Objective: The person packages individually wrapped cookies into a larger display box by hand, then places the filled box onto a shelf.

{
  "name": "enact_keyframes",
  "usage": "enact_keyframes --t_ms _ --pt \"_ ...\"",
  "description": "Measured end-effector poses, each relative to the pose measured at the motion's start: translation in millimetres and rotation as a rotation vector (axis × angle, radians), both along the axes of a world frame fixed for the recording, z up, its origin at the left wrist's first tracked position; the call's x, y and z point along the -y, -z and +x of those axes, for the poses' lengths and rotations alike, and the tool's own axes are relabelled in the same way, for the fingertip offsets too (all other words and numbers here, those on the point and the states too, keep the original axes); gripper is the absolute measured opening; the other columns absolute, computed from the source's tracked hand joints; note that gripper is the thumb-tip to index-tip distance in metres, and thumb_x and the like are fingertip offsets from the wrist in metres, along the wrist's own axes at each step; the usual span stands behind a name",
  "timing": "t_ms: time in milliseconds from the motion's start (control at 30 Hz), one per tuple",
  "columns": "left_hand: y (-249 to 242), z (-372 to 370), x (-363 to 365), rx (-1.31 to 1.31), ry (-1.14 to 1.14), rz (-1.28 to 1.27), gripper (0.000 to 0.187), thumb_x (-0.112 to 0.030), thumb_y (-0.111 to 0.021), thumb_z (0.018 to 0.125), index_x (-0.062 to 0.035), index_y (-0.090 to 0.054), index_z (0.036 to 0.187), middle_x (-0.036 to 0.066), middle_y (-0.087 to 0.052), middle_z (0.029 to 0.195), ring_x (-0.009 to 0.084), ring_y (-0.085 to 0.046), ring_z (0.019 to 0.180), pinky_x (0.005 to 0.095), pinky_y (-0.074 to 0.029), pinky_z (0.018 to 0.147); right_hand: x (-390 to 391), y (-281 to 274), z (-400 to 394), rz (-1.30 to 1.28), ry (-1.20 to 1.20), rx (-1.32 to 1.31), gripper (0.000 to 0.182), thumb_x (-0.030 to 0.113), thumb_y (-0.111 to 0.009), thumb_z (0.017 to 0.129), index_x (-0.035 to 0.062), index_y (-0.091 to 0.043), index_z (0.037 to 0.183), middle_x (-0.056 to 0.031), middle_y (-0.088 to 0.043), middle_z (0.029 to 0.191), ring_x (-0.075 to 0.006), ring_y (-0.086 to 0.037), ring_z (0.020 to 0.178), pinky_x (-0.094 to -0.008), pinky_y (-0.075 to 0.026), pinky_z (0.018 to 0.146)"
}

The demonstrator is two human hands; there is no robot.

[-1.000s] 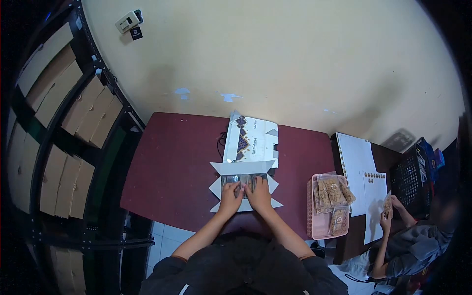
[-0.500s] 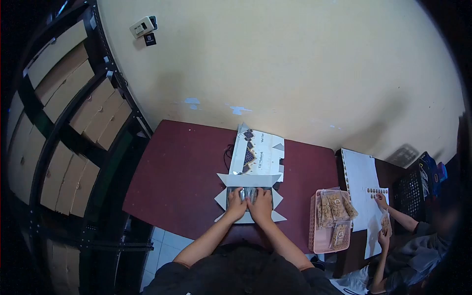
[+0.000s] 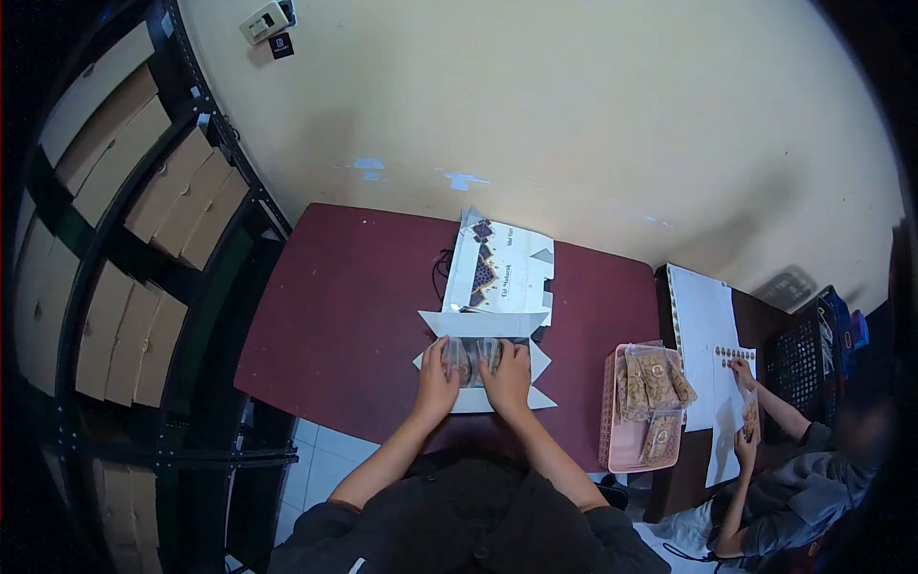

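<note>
An opened white cardboard box [image 3: 470, 400] with its flaps spread stands near the front edge of the dark red table. Clear plastic pouches [image 3: 469, 363] with brownish contents lie inside it. My left hand [image 3: 437, 385] holds the left side of the pouches, fingers bent over the box's left wall. On the other side, my right hand [image 3: 507, 382] grips the pouches at the right, its thumb toward the middle. My fingertips are partly hidden inside the box. Just behind lies a flat printed white carton [image 3: 516, 268] with a dark geometric pattern.
A pink basket [image 3: 605, 421] holding several snack packs [image 3: 655, 383] stands at the table's right. Beyond it, a co-worker's hands [image 3: 744, 445] hold a pack and touch a sticker sheet [image 3: 734, 362]. Shelves of brown boxes [image 3: 134, 349] rise at the left.
My left hand has moved left, away from my right hand, so more of the pouches shows between them. The camera view has tilted slightly downward.
</note>
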State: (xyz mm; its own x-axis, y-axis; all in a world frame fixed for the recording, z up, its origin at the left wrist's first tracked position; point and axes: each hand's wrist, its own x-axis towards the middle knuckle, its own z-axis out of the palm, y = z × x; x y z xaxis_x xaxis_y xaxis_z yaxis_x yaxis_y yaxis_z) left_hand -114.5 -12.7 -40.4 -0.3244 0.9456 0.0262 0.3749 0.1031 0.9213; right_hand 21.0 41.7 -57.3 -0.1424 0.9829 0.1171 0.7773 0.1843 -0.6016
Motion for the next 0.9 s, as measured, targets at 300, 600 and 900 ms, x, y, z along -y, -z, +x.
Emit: enact_keyframes --t_ms 300,600,900 --pt "-10 -5 1 -0.43 -0.114 0.021 0.039 -0.006 -0.071 0.07 -0.0093 -0.061 0.107 0.011 -0.056 0.107 0.0319 -0.052 0.098 0.0428 -0.041 0.087 -2 2 0 0.021 0.007 -0.008 0.053 0.024 -0.069 0.077 0.0003 -0.05 0.119 -0.0209 -0.048 0.108 -0.037 -0.049 0.104 -0.0435 -0.042 0.089" --pt "14 13 1 -0.633 0.049 -0.075 0.033 -0.028 -0.067 0.079 -0.0046 -0.067 0.103 0.011 -0.062 0.095 0.0293 -0.051 0.091 0.0417 -0.04 0.08 -2 6 1 0.05 0.011 -0.007 0.053 0.026 -0.069 0.077 0.0001 -0.05 0.119 -0.0205 -0.049 0.107 -0.0361 -0.049 0.103 -0.0427 -0.042 0.088" --pt "5 11 -8 -0.795 -0.115 -0.039 0.025 -0.016 -0.068 0.072 -0.0093 -0.061 0.095 0.009 -0.057 0.092 0.0275 -0.051 0.094 0.0404 -0.036 0.078 -1 2 -1 0.061 0.024 -0.027 0.048 0.025 -0.071 0.077 -0.0016 -0.052 0.111 -0.0206 -0.049 0.106 -0.0368 -0.049 0.103 -0.0426 -0.042 0.088"
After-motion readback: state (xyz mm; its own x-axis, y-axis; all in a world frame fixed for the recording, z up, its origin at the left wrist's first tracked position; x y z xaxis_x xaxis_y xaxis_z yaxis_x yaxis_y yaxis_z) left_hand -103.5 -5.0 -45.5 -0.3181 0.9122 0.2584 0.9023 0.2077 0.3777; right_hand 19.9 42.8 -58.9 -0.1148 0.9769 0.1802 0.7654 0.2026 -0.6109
